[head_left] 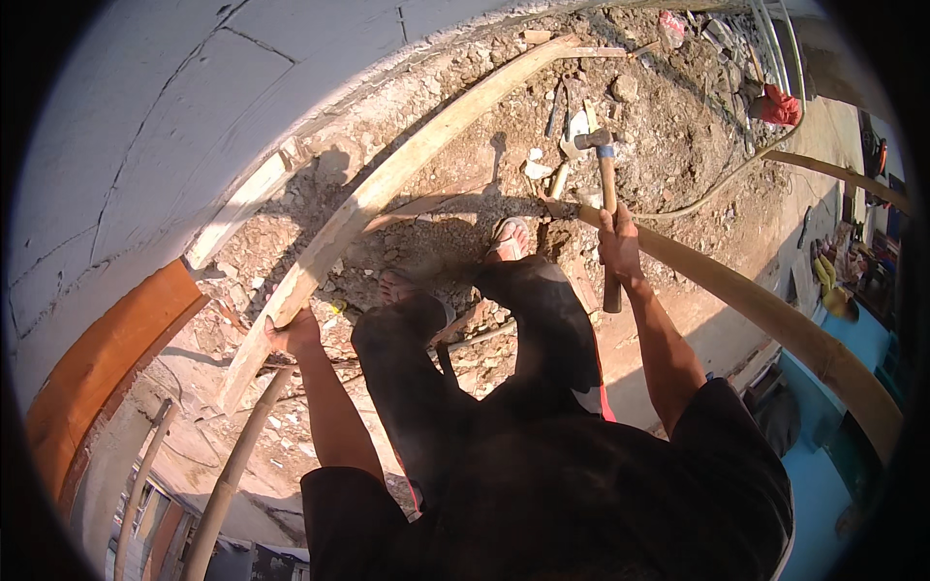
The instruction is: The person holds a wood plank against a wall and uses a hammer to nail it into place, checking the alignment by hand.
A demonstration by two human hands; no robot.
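Note:
My left hand point(294, 333) is closed on the near end of a long pale wooden plank point(383, 184), which slants away toward the far middle over the rubble. In my right hand point(620, 242) is a hammer point(608, 179), gripped around the middle of its wooden handle. Its metal head points away from me, and the handle's butt sticks out below my fist. My feet, in sandals, stand on the broken ground between plank and hammer. Beside my right hand runs a long wooden pole point(746, 286), reaching back along my right side.
A grey wall point(194, 116) borders the left, with an orange-brown board point(111, 368) at its foot. Wooden poles point(232, 474) lie at the near left. Rubble point(446, 116) covers the ground. A hose point(722, 198) curves at the right, near a red cloth-like thing point(778, 105).

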